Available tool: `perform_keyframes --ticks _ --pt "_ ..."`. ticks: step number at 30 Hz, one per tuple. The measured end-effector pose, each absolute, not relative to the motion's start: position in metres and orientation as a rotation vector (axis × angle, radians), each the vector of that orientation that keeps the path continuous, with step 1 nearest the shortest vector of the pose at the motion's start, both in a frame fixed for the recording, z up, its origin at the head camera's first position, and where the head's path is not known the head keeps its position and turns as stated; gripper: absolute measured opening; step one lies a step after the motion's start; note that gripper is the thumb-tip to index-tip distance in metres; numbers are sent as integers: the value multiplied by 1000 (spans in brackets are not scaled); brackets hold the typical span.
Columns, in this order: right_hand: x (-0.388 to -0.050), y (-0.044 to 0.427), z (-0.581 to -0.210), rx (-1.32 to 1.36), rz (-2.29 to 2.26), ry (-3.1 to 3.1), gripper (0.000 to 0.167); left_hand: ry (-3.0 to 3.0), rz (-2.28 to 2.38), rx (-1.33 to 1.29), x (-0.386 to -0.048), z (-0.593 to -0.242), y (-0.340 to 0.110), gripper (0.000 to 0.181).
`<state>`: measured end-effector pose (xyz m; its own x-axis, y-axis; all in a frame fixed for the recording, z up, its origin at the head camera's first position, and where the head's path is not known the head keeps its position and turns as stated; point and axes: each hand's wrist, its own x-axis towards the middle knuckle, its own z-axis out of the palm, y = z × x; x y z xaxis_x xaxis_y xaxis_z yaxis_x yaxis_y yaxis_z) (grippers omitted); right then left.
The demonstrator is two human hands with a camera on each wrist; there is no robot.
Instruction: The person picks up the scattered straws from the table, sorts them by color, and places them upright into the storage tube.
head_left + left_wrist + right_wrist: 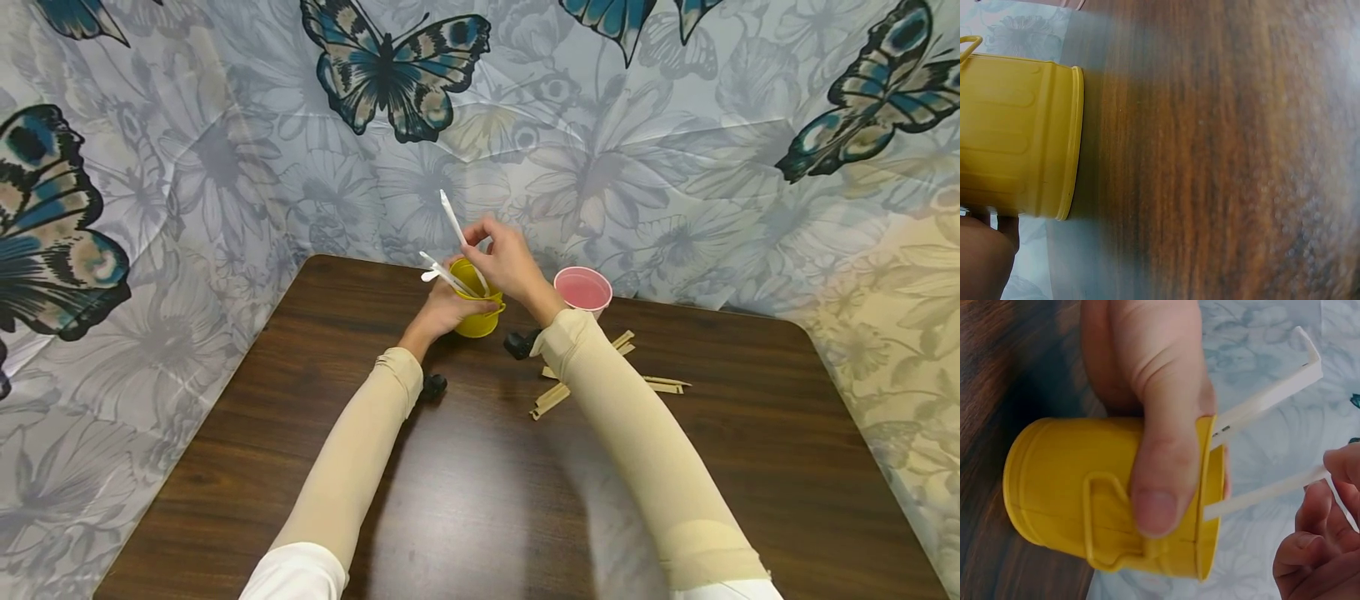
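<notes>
A small yellow bucket [476,327] with a wire side handle stands near the table's back edge, gripped by my left hand [441,312]. In the right wrist view the left thumb [1166,469] lies over the bucket's side below the rim. My right hand [507,260] is above the bucket and pinches a slim white stick [452,215], whose lower end is inside the bucket. Another white stick [1272,394], bent at its tip, leans out of the bucket. The left wrist view shows the bucket's lower wall [1010,137] close to the tabletop; whether it touches cannot be told.
Right of the bucket is a pink cup [583,288], partly behind the right forearm. Several flat tan sticks [551,400] lie crossed on the dark wooden table [480,500], partly hidden by the right sleeve. A butterfly-print cloth [600,167] hangs behind the table.
</notes>
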<state>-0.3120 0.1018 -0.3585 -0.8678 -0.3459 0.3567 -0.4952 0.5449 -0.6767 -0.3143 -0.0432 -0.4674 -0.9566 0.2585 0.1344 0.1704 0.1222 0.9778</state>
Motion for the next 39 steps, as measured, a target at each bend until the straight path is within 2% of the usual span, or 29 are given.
perform_keyframes --ticks 3,9,16,22,27,33,39 --pt "-311 106 -361 727 1230 -2610 16 2309 1983 447 -315 -468 -42 96" --pt "-303 120 -364 735 1190 -2675 23 2228 2035 527 -309 -456 -41 83" --pt "-274 149 -362 819 1053 -2805 26 2279 1976 431 -310 -465 -48 102" --pt "-242 176 -365 938 922 -2879 24 2355 1971 411 -310 -472 -55 116" --pt "-225 203 -372 931 883 -2909 20 2408 1977 384 -302 -475 -55 128" --pt "-210 237 -382 841 942 -3005 17 2474 1946 328 -287 -473 -49 128" --pt "-198 262 -389 754 941 -3081 13 2611 1863 230 -270 -463 -46 119"
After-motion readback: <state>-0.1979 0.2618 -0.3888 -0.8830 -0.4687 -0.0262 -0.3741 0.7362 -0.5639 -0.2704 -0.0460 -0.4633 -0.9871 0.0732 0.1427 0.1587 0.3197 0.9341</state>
